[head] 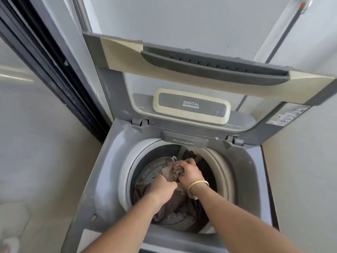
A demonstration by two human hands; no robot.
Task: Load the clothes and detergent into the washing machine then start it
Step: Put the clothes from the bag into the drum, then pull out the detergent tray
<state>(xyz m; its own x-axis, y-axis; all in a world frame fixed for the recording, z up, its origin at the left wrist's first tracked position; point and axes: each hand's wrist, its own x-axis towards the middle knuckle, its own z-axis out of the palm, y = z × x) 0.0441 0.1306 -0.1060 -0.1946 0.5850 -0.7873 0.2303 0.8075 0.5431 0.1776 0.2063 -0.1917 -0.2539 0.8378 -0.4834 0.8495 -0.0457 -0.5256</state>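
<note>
The grey top-loading washing machine (102,179) stands with its lid (182,73) propped upright against the wall, the drum (151,172) open below. A brownish garment (169,173) hangs bunched over the drum's perforated floor, with more dark cloth beneath. To load it well, I'd lower it and spread it loosely round the middle rather than drop it as one knot. The detergent drawer (184,140) at the rim looks closed. The left hand (164,187) is clenched on the fabric's lower folds; the right hand (187,171), bangle (197,185) on its wrist, grips the top.
</note>
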